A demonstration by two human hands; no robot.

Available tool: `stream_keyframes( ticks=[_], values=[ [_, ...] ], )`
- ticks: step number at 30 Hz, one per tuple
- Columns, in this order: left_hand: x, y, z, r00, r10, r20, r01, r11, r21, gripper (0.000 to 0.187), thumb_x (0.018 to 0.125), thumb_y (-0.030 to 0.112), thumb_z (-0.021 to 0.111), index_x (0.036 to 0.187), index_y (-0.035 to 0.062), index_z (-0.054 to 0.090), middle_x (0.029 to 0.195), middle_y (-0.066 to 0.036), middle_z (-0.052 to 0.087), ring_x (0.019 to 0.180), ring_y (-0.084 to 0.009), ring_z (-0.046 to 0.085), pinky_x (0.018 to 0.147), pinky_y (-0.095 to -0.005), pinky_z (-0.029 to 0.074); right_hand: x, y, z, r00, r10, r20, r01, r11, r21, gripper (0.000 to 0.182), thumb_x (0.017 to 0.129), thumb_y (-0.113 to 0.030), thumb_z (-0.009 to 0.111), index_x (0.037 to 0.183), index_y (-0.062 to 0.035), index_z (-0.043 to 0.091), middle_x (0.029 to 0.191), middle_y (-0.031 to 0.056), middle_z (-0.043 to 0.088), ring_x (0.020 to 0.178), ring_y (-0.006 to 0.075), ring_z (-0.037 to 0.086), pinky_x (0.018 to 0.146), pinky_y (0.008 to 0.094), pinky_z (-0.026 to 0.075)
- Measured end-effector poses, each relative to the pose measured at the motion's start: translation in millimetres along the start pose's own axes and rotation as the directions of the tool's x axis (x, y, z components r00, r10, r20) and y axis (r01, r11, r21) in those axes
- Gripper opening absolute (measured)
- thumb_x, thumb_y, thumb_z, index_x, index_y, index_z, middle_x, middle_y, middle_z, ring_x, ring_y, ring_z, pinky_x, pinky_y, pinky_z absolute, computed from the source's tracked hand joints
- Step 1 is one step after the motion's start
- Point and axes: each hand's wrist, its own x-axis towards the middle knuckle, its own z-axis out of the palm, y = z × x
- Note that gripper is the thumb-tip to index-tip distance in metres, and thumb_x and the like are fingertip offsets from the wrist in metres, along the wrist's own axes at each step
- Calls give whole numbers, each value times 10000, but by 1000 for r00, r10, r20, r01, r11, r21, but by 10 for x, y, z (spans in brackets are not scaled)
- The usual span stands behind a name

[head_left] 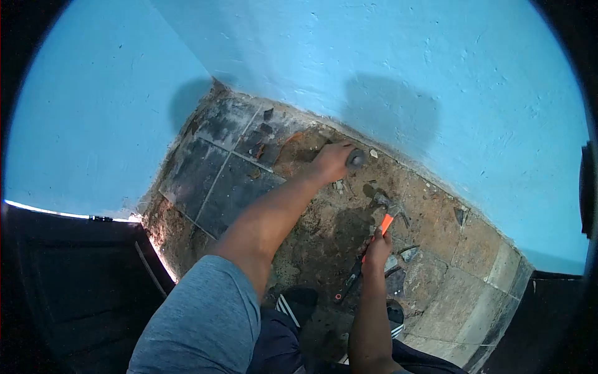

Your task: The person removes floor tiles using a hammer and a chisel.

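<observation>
- left hand (333, 160), arm stretched way out, is ahead and left of the hammer (387, 222), wrapped round a grey round-ended tool (355, 158)
- that tool's end pokes out on the hammer's side
- right hand (377, 252) has the hammer by its handle, head out front

The hammer handle (387, 223) is orange and black; the round-ended tool (355, 158), grey; the wall (436, 56), light blue; the sandal (300, 305), white-striped black.
</observation>
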Motion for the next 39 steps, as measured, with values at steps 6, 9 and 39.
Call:
stream_keyframes(
  ticks=[6,9,39],
  values=[
    [26,431,-147,972,-132,196,127,991,36,561,784,48,694,1322,-23,551,1388,-203,548,1230,-390,571,1054,-466,484,-243,-298,181,995,95,7,-95,995,14,194,1053,-269,515,977,-91,531,689,-21,464,563,103,454,516,289,371],
    [15,208,-134,974,-126,186,110,990,92,571,781,63,711,1323,-21,552,1413,-199,525,1247,-385,560,1061,-469,478,-161,-199,148,997,61,38,-60,998,-14,215,1058,-297,502,999,-91,518,689,-14,456,546,113,448,504,300,376],
    [129,-76,-303,969,-227,103,214,969,123,272,836,80,674,1106,113,674,1073,-142,697,1057,-345,654,896,-491,535,-450,-1369,443,885,-465,-10,465,884,39,178,1046,-244,557,1034,-67,544,704,-6,496,542,89,471,481,263,401]
  ],
)
